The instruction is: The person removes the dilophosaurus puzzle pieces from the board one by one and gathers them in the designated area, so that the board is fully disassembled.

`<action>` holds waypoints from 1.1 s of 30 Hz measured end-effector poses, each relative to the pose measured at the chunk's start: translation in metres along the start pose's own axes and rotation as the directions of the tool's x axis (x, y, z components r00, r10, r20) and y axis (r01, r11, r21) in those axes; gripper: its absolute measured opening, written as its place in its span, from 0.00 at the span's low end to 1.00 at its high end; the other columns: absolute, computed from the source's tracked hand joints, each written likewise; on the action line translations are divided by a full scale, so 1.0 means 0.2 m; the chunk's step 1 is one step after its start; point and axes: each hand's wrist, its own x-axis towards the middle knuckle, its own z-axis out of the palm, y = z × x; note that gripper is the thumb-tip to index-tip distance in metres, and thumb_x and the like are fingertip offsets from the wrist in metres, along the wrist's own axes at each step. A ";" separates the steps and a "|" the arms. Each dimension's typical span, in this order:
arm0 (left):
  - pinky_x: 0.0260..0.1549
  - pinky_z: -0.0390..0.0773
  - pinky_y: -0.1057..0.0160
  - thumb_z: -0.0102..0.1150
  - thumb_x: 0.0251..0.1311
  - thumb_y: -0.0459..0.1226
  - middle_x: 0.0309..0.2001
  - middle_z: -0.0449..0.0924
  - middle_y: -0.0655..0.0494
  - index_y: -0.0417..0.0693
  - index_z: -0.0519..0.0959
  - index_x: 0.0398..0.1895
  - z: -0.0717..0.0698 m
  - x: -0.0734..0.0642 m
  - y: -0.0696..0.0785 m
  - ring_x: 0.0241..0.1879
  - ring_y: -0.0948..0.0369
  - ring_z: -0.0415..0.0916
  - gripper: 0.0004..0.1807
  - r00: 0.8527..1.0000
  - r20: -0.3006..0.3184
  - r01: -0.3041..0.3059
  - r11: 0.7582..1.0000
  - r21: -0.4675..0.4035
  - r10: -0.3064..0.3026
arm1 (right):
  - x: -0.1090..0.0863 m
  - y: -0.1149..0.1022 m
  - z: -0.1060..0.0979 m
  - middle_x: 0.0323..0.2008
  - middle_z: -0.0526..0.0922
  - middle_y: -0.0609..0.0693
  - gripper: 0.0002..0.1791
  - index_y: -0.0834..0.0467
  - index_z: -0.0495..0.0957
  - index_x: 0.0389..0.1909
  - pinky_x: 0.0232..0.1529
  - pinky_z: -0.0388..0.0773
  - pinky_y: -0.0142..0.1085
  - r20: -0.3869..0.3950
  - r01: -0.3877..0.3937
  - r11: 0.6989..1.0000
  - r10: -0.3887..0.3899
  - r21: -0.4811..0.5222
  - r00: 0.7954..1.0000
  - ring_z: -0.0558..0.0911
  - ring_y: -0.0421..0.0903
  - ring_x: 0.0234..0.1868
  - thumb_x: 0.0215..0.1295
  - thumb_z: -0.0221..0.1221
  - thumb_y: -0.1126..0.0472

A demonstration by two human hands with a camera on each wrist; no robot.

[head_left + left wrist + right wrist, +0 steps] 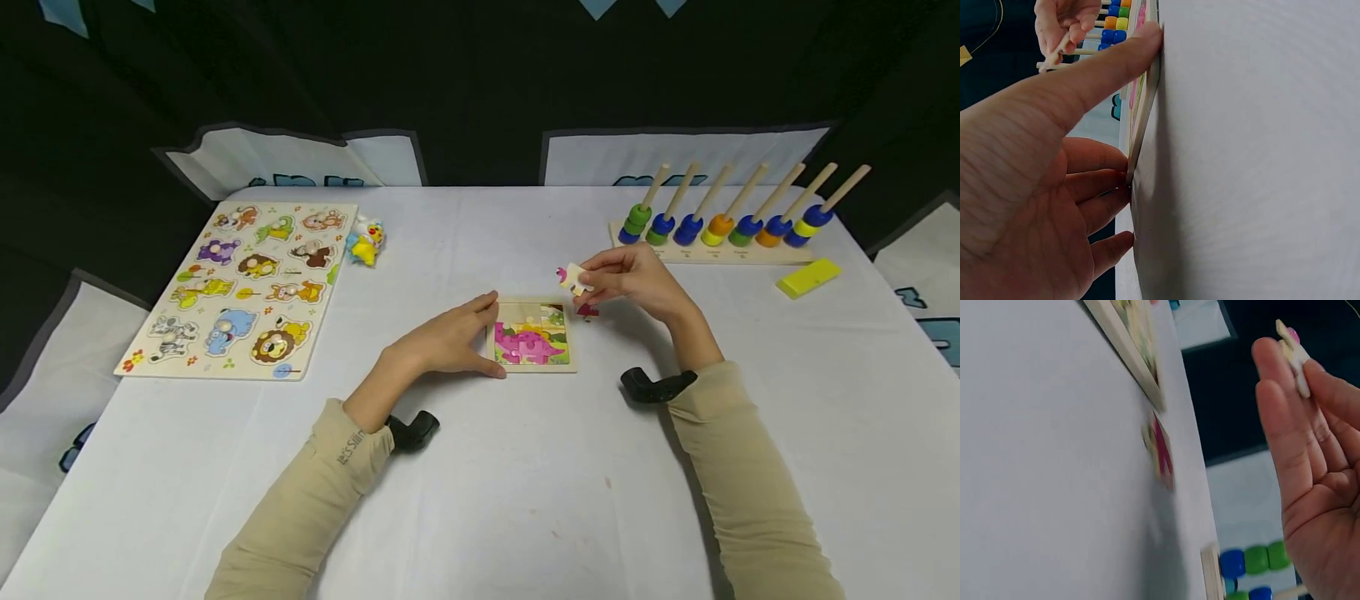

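A small wooden jigsaw tray (536, 369) lies mid-table, partly filled with pieces of a pink dinosaur picture (528, 343). My left hand (450, 337) rests along its left side, thumb at the near edge and fingers spread toward the far corner; the fingers look fairly straight. Just right of the tray and raised above the table, my right hand (633, 279) pinches a pale jigsaw piece (574, 278) with a pink patch between thumb and fingertips. Below that hand, a loose jigsaw piece (1161, 453) with dark pink on it lies beside the tray's corner.
To the left lies a large animal peg puzzle board (247, 292), with a small yellow and blue toy (366, 242) beside it. At the back right stands a wooden bead-peg counter (712, 250) with coloured rings. A yellow block (809, 278) sits in front of it.
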 end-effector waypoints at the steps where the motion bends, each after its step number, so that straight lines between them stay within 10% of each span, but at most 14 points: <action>1: 0.74 0.50 0.55 0.67 0.52 0.56 0.78 0.38 0.51 0.40 0.49 0.75 0.00 0.00 0.00 0.77 0.55 0.40 0.56 1.000 -0.001 0.000 1.000 0.000 0.000 | -0.01 0.00 -0.02 0.29 0.88 0.41 0.14 0.73 0.78 0.46 0.35 0.84 0.34 -0.016 0.002 1.000 -0.002 0.025 1.000 0.87 0.41 0.29 0.64 0.60 0.68; 8: 0.74 0.50 0.55 0.68 0.51 0.55 0.78 0.38 0.51 0.40 0.50 0.75 0.00 0.00 0.00 0.77 0.54 0.40 0.56 1.000 -0.003 0.000 1.000 -0.016 0.000 | -0.08 0.04 -0.12 0.34 0.88 0.41 0.12 0.54 0.87 0.37 0.34 0.84 0.30 -0.048 0.046 0.985 -0.038 0.166 0.998 0.85 0.38 0.31 0.62 0.60 0.72; 17: 0.74 0.50 0.55 0.67 0.52 0.56 0.78 0.38 0.50 0.40 0.49 0.75 0.00 -0.01 -0.01 0.77 0.54 0.40 0.56 1.000 -0.005 -0.011 1.000 -0.017 0.010 | -0.13 0.09 -0.21 0.37 0.87 0.44 0.14 0.55 0.87 0.39 0.34 0.84 0.30 -0.012 0.031 0.968 -0.029 0.248 1.000 0.85 0.40 0.31 0.64 0.57 0.73; 33: 0.74 0.49 0.54 0.67 0.51 0.57 0.78 0.38 0.50 0.40 0.49 0.75 0.00 0.00 -0.01 0.77 0.54 0.40 0.56 1.000 -0.005 -0.003 1.000 -0.003 0.003 | -0.19 0.22 -0.33 0.27 0.87 0.41 0.22 0.80 0.68 0.54 0.32 0.84 0.31 0.002 -0.195 0.978 0.195 -0.072 0.981 0.87 0.40 0.28 0.70 0.53 0.64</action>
